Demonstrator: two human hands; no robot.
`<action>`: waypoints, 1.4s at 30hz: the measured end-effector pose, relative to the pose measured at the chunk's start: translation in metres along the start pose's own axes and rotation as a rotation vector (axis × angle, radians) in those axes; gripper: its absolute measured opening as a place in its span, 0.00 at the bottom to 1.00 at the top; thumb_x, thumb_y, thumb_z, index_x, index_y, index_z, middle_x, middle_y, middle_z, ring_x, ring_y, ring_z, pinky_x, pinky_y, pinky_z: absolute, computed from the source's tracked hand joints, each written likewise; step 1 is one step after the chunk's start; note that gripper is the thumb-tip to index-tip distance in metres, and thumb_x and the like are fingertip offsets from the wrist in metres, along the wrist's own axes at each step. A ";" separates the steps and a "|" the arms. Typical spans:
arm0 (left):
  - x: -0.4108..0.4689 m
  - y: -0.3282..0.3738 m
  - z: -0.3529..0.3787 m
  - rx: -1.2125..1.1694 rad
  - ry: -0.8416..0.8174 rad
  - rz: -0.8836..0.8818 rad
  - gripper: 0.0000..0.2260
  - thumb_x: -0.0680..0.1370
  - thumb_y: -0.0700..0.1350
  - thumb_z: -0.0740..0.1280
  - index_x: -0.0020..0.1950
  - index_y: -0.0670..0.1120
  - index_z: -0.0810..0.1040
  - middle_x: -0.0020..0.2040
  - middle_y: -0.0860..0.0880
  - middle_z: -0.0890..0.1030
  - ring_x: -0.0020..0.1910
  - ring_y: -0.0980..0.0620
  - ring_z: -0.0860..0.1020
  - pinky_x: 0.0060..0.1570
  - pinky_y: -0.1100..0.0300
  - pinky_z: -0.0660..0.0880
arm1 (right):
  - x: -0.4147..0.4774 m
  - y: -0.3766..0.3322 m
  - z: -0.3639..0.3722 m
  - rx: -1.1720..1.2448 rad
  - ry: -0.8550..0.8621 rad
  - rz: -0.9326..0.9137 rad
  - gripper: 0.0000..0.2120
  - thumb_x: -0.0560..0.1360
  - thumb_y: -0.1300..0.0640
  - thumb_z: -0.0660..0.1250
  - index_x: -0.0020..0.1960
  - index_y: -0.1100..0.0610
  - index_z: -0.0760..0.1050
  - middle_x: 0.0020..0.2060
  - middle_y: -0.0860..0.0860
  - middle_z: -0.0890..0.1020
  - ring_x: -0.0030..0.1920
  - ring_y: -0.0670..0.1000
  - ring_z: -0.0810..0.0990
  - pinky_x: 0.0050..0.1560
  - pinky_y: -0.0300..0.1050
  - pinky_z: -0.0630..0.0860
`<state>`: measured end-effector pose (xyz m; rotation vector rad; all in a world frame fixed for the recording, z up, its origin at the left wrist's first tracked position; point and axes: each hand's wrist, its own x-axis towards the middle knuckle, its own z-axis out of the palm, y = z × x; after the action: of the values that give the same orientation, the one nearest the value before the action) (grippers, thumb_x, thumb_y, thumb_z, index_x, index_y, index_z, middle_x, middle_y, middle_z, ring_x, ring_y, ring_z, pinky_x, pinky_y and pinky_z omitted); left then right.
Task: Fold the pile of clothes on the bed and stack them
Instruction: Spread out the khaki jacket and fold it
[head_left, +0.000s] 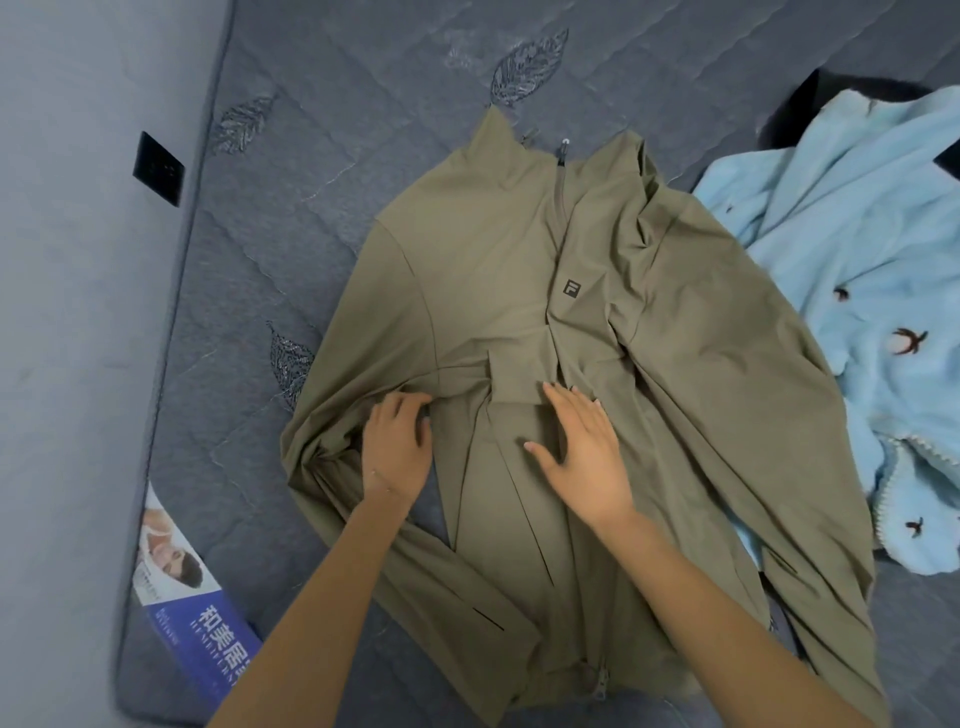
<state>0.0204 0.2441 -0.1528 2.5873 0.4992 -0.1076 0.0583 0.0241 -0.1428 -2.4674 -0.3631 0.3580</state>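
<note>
jacket (483, 270) under flat right hand (582, 457)

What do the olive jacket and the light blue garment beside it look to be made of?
The olive jacket seems a thin, smooth woven synthetic with a matte finish; it creases sharply and lies flat. The light blue garment looks like plush fleece, with a fuzzy nap and soft, thick folds.

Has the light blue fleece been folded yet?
No, the light blue fleece lies rumpled and spread out on the mattress beside the olive jacket.
</note>
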 end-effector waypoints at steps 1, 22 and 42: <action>0.001 0.007 0.003 -0.074 -0.038 -0.057 0.07 0.77 0.37 0.66 0.54 0.39 0.78 0.50 0.41 0.79 0.50 0.40 0.76 0.51 0.50 0.73 | 0.004 0.001 -0.001 0.010 0.004 0.003 0.33 0.74 0.51 0.70 0.75 0.56 0.63 0.71 0.53 0.69 0.75 0.53 0.62 0.76 0.47 0.50; 0.094 -0.012 -0.039 -0.427 0.427 -0.732 0.12 0.81 0.38 0.60 0.60 0.31 0.72 0.59 0.34 0.76 0.58 0.39 0.75 0.55 0.56 0.67 | 0.074 0.048 -0.059 -0.232 0.116 0.279 0.31 0.77 0.41 0.63 0.73 0.58 0.65 0.71 0.62 0.66 0.73 0.63 0.60 0.74 0.55 0.49; 0.019 0.084 0.042 0.088 0.047 0.092 0.26 0.78 0.58 0.57 0.74 0.51 0.63 0.74 0.40 0.62 0.73 0.39 0.58 0.70 0.39 0.54 | 0.039 0.110 -0.146 -0.112 0.361 0.555 0.42 0.71 0.36 0.68 0.76 0.58 0.57 0.73 0.57 0.63 0.74 0.59 0.59 0.73 0.56 0.52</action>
<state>0.0698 0.1617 -0.1540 2.6993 0.3988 -0.0386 0.1622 -0.1258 -0.1029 -2.6432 0.4725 0.1055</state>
